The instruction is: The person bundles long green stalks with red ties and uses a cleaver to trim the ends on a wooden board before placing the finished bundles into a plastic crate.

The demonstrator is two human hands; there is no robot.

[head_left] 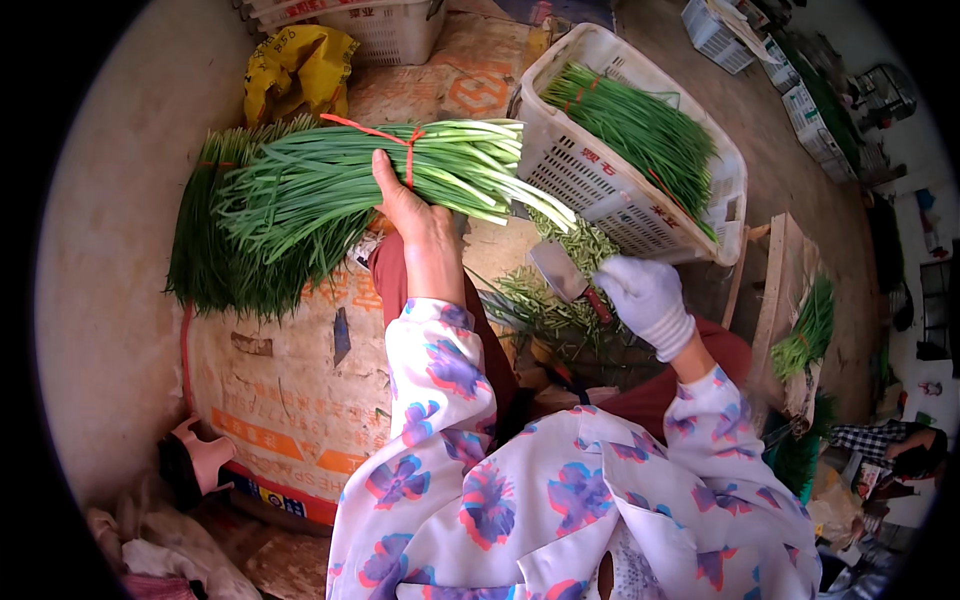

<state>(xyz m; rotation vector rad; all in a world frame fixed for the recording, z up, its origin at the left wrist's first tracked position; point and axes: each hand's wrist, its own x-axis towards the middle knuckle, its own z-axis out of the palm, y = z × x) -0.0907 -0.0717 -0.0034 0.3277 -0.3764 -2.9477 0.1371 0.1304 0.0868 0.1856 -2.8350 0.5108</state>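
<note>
My left hand (410, 205) is closed around a bundle of green chives (320, 170), its pale stem ends pointing right. A red tie (408, 150) circles the bundle just above my thumb. My right hand (645, 300), in a white knit glove, is curled closed to the right; its fingertips are hidden. Right beside the glove, a cleaver (560, 268) with a red handle lies over cut stem ends (535, 300). Whether the glove touches the handle, I cannot tell. Behind the held bundle, more chives (195, 235) lie at the left.
A white plastic crate (590, 180) with tied chives (640, 135) stands at the far right. Beyond the left pile sits a yellow bag (298, 65). Printed sacking (290, 400) covers the surface at left. A wooden stand (775, 290) holds chives (808, 325); a person (890, 445) is farther right.
</note>
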